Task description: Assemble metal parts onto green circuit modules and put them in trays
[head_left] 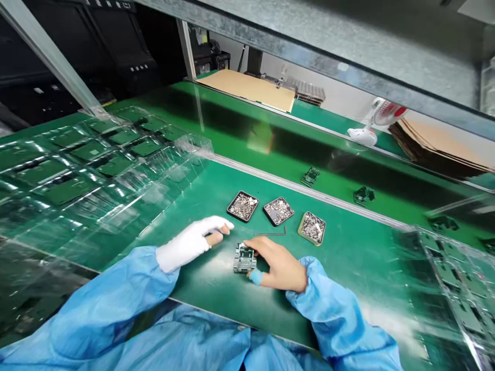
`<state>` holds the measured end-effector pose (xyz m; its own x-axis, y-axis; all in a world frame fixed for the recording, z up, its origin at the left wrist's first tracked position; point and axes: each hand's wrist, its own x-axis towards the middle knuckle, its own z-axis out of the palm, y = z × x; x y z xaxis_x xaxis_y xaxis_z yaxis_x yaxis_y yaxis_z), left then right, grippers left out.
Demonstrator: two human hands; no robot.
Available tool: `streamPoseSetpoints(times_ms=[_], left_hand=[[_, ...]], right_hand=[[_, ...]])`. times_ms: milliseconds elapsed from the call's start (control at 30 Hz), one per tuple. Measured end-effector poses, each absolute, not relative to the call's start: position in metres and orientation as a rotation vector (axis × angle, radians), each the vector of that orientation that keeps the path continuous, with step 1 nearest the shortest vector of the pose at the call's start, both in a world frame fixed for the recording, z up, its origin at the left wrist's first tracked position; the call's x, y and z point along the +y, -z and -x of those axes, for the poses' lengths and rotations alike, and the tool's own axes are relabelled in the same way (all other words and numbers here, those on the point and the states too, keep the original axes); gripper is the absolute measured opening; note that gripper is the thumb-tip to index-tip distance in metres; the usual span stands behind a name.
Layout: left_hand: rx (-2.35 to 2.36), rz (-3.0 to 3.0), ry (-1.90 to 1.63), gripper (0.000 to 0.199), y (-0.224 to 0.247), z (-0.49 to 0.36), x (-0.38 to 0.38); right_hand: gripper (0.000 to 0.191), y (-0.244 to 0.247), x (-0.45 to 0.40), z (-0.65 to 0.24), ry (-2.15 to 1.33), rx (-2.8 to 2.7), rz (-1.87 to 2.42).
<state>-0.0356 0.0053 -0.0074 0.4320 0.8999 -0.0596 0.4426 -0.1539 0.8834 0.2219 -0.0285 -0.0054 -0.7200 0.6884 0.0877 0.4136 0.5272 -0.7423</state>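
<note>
Right now, the circuit board (245, 263) sits on the green counter (348, 268), a bit closer to the near edge than to the far edge. The right hand (279, 262) pinches its right side: fingers at the far corner, and the thumb, which has a blue wrap (256, 276), at the near corner. The left hand (193, 242) wears a white glove (180, 251) with bare tips showing. Its thumb and fingers are spread, with nothing between them, near the board's left side.

Toward the far edge stand three small trays of tiny metal bits: a left tray (237, 217), a middle tray (269, 218) and a right tray (308, 239). A bent metal key (270, 234) lies just in front of the middle one.

Some things could go wrong. If the left hand reaches too far, it could bump the left tray and spill the bits. If the right hand squeezes only one corner, the board could slip or bend. A loose bit stuck under the board could scratch it.
</note>
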Motion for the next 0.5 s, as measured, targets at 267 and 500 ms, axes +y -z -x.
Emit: streamPoseSetpoints(times_ms=[267,500], left_hand=[[1.567,-1.978,-0.667,0.04,0.018,0.036,0.064],[1.518,-2.069,-0.598,0.054,0.054,0.036,0.079]], right_hand=[[0.048,-0.008,0.05,-0.277,-0.784,-1.923,1.413],[0.066,-0.003,0.17,-0.357,-0.67,-1.445,2.012]])
